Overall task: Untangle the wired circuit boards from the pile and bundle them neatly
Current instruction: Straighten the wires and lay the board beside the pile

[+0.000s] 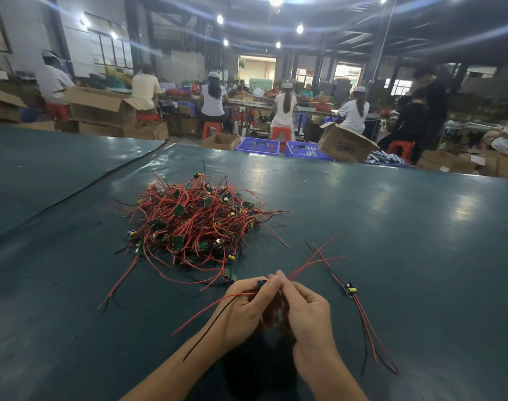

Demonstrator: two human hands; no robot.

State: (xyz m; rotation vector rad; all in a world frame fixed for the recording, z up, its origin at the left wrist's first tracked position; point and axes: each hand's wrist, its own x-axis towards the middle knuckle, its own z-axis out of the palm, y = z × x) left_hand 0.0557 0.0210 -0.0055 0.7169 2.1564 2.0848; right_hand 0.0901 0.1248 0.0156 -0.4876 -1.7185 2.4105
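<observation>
Head view: pinching one wired circuit board with left hand and right hand, both curled, above green table. Facing tangled pile lying beyond, with single board lying apart rightward.

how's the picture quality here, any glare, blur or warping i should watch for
Head view: the wide lens bows the far edge of the table; ceiling lamps flare into streaks and leave pale glare patches on the table; the pile is sharp; the left hand and right hand gripping a wired board look slightly soft, its red wires smeared; background workers are blurry.
</observation>
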